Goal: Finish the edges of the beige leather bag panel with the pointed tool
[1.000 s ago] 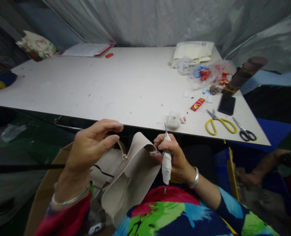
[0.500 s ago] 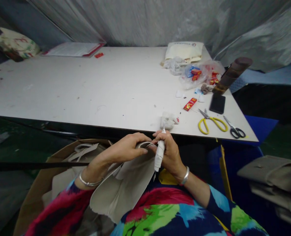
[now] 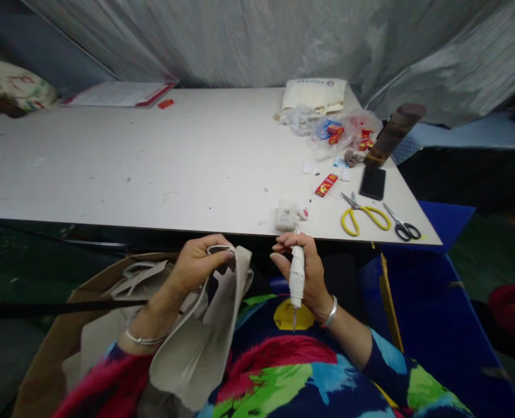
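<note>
My left hand (image 3: 196, 267) pinches the upper edge of a beige bag-like piece (image 3: 187, 351), which hangs toward my lap with its folded panels spreading. A narrow strip curls over beside the thumb. In my right hand (image 3: 314, 281) lies a slim tool wrapped in white (image 3: 297, 278), with a thin metal tip at each end. It stands nearly upright across the palm, thumb and fingertips partly apart from it. The two hands are separated, and the right one touches no part of the beige piece. A small clear-and-white lump (image 3: 287, 217) sits on the table edge just beyond the tool.
Yellow-handled scissors (image 3: 356, 206), black scissors (image 3: 395, 217), a phone (image 3: 373, 183), a red packet (image 3: 326, 185) and a dark bottle (image 3: 392, 139) occupy the table's right end. Below left, a cardboard box (image 3: 39, 360) holds beige pieces. A blue bin (image 3: 435, 325) stands right.
My hands have moved apart; the right fingers have left the beige piece's edge, still with the tool. The beige piece has turned more upright. The beige stack at far right is out of sight.
</note>
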A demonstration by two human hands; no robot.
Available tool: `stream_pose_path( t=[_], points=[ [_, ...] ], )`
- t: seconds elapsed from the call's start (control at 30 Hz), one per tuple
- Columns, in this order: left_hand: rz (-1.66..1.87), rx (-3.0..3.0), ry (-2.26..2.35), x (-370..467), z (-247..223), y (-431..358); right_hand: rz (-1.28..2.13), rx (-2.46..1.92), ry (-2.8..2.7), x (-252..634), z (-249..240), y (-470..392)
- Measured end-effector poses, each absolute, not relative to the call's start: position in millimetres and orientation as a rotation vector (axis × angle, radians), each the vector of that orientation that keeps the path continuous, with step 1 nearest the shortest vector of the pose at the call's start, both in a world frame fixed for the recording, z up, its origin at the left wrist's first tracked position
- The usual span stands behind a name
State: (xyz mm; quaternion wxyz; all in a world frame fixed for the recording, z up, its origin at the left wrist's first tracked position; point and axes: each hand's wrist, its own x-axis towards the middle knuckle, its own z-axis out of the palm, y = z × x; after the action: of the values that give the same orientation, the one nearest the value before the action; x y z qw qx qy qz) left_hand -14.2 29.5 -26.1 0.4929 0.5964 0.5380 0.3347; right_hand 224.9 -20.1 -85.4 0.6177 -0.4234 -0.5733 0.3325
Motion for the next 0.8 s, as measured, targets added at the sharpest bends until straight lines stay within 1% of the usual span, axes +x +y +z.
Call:
stream_pose_path(
  t=[0.1, 0.23, 0.37, 0.53, 0.63, 0.8],
  points=[
    [0.978, 1.212, 1.372, -45.3, -10.2, 48.4, 0.821, -1.02, -1.17, 246.2, -88.8, -20.5],
    [0.936, 1.005, 1.419, -50.6, 2.2, 68.2, 0.782, -1.174, -1.081, 267.9, -90.0, -14.3],
    [0.775, 0.932, 1.27, 3.5, -20.7, 66.0, 0.653, -1.358, -1.115, 278.8, -91.8, -1.9],
    [0.7, 1.156, 1.216, 73.1, -64.1, 47.6, 0.748, -1.373, -1.096, 287.0, -97.4, 9.2],
    [0.633, 1.252, 1.225, 87.3, -73.6, 40.6, 0.713, -1.415, -1.114, 289.5, -100.0, 13.2],
    [0.577, 1.263, 1.257, 86.3, -72.2, 41.7, 0.583, -1.43, -1.192, 291.0, -105.5, 23.3]
  ],
)
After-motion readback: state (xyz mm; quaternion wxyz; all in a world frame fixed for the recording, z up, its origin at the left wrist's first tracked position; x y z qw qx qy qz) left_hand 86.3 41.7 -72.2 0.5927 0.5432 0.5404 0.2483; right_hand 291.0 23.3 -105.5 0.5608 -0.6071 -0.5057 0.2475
